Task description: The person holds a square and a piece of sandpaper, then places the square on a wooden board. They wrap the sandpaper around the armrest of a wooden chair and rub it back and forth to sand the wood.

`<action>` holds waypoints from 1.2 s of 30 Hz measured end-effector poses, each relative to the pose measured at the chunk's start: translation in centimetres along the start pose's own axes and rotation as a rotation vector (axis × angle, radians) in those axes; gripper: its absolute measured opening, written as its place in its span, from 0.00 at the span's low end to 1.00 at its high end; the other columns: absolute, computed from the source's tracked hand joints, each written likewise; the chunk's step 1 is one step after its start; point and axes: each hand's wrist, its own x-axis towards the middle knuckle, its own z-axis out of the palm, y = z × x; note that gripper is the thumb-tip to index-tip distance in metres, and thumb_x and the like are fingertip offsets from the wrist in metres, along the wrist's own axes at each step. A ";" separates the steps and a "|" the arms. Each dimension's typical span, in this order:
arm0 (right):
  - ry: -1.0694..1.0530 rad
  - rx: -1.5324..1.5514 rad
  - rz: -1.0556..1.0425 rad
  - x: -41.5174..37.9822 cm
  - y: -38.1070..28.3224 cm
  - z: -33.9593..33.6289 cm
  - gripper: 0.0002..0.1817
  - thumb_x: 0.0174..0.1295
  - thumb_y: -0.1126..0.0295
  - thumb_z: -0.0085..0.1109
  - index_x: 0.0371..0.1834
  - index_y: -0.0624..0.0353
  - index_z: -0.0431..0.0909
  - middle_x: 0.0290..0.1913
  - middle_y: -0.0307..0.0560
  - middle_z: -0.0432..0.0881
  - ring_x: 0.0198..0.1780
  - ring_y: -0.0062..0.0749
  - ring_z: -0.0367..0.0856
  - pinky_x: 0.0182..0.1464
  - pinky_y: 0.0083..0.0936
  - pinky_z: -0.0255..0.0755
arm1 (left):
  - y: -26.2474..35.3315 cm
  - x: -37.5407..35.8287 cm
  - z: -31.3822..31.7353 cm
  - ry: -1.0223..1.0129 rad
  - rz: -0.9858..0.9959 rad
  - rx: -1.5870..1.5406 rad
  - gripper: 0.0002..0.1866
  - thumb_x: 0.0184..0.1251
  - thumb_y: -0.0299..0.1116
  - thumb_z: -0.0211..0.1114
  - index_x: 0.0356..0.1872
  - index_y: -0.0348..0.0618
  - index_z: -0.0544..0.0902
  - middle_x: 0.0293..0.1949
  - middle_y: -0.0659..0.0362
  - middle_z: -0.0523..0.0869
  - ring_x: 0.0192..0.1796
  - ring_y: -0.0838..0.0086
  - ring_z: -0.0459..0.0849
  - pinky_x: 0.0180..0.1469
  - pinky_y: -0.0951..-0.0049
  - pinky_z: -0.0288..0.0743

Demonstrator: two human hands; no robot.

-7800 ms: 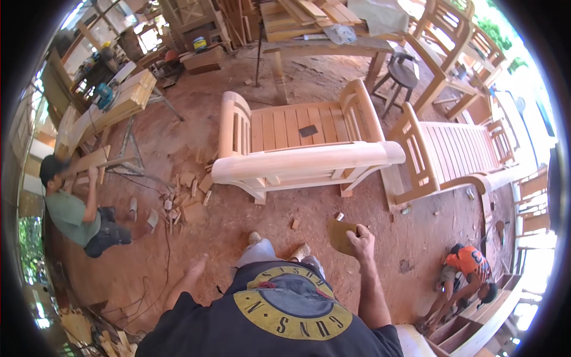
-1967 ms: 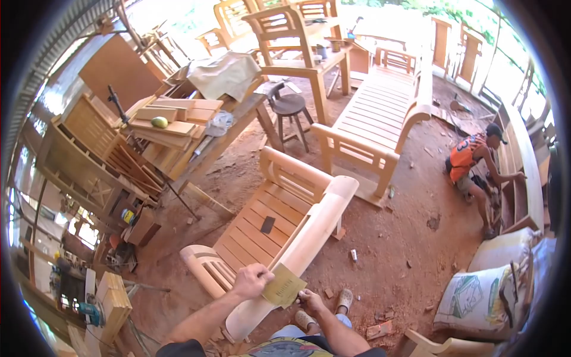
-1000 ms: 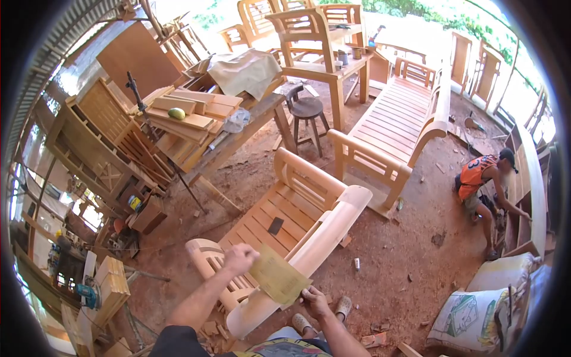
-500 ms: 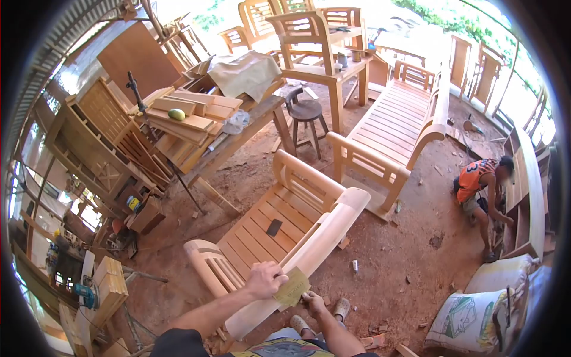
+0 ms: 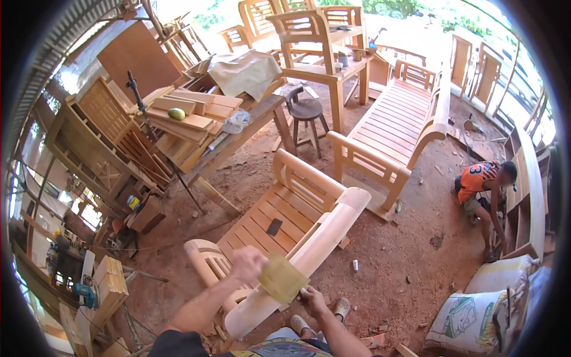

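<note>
A yellowish-brown sheet of sandpaper (image 5: 285, 280) is draped across the rounded top rail (image 5: 324, 229) of a wooden slatted armchair. My left hand (image 5: 248, 265), slightly blurred, is closed on the sheet's left edge, over the seat side of the rail. On the near side, the fingers of my right hand (image 5: 313, 301) pinch its lower right corner. A small dark rectangular piece (image 5: 274, 226) lies on the seat slats (image 5: 253, 229).
A long slatted bench (image 5: 386, 125) stands beyond the armchair. A workbench piled with boards (image 5: 184, 116) is at left, with a stool (image 5: 307, 110) beside it. At right a person in an orange top (image 5: 474, 181) bends at a wooden frame, near filled sacks (image 5: 470, 318).
My left hand has moved left and slightly up, and the sandpaper has shifted that way over the rail, showing more of its face. My right hand has shifted slightly left and up.
</note>
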 end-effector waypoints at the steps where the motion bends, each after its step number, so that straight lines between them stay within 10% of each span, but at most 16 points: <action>1: -0.041 0.015 -0.039 -1.2 -1.7 2.2 0.06 0.73 0.69 0.56 0.45 0.58 0.80 0.34 0.36 0.80 0.32 0.24 0.77 0.37 0.22 0.70 | -2.5 1.0 -0.8 0.076 -0.045 0.091 0.11 0.61 0.42 0.69 0.30 0.45 0.88 0.36 0.54 0.88 0.43 0.58 0.87 0.49 0.59 0.78; 10: 0.139 -0.076 0.085 1.6 2.0 -5.0 0.06 0.74 0.70 0.55 0.46 0.58 0.80 0.36 0.35 0.80 0.32 0.23 0.76 0.37 0.22 0.70 | 5.5 -1.7 0.0 -0.109 0.024 -0.132 0.10 0.61 0.41 0.69 0.32 0.45 0.88 0.38 0.51 0.88 0.43 0.57 0.87 0.49 0.58 0.78; 16: -0.039 -0.037 -0.047 -0.2 -1.2 -0.3 0.08 0.75 0.68 0.53 0.49 0.58 0.78 0.37 0.37 0.80 0.32 0.25 0.76 0.38 0.22 0.70 | -2.0 1.4 0.4 0.003 -0.127 0.065 0.11 0.63 0.43 0.69 0.32 0.47 0.87 0.40 0.54 0.88 0.45 0.58 0.86 0.51 0.55 0.77; 20: 0.108 -0.099 0.101 2.5 2.1 -6.2 0.08 0.75 0.69 0.53 0.49 0.59 0.78 0.38 0.38 0.80 0.32 0.25 0.76 0.38 0.22 0.70 | 6.4 -1.4 0.4 -0.096 0.117 -0.008 0.11 0.63 0.44 0.69 0.31 0.47 0.87 0.40 0.55 0.88 0.46 0.58 0.86 0.53 0.55 0.77; 26: -0.098 0.002 -0.063 -0.9 -3.0 1.4 0.09 0.75 0.68 0.52 0.50 0.59 0.79 0.37 0.37 0.80 0.33 0.24 0.76 0.37 0.22 0.70 | -2.6 2.4 0.8 0.071 -0.127 0.024 0.12 0.63 0.44 0.69 0.29 0.46 0.86 0.35 0.53 0.87 0.42 0.57 0.86 0.47 0.58 0.78; 33: 0.106 -0.068 0.099 1.8 1.0 -5.0 0.09 0.75 0.70 0.52 0.51 0.60 0.78 0.37 0.37 0.79 0.34 0.23 0.76 0.39 0.20 0.70 | 5.5 0.0 0.6 -0.105 0.096 -0.050 0.12 0.64 0.44 0.67 0.30 0.47 0.87 0.35 0.53 0.87 0.43 0.57 0.86 0.48 0.58 0.78; 36: -0.097 -0.005 -0.046 -1.0 -3.6 1.5 0.09 0.75 0.69 0.53 0.51 0.59 0.78 0.37 0.36 0.80 0.33 0.22 0.75 0.38 0.20 0.70 | -3.2 2.8 1.7 0.153 -0.058 0.071 0.12 0.64 0.45 0.68 0.31 0.48 0.87 0.35 0.54 0.87 0.43 0.57 0.86 0.49 0.57 0.78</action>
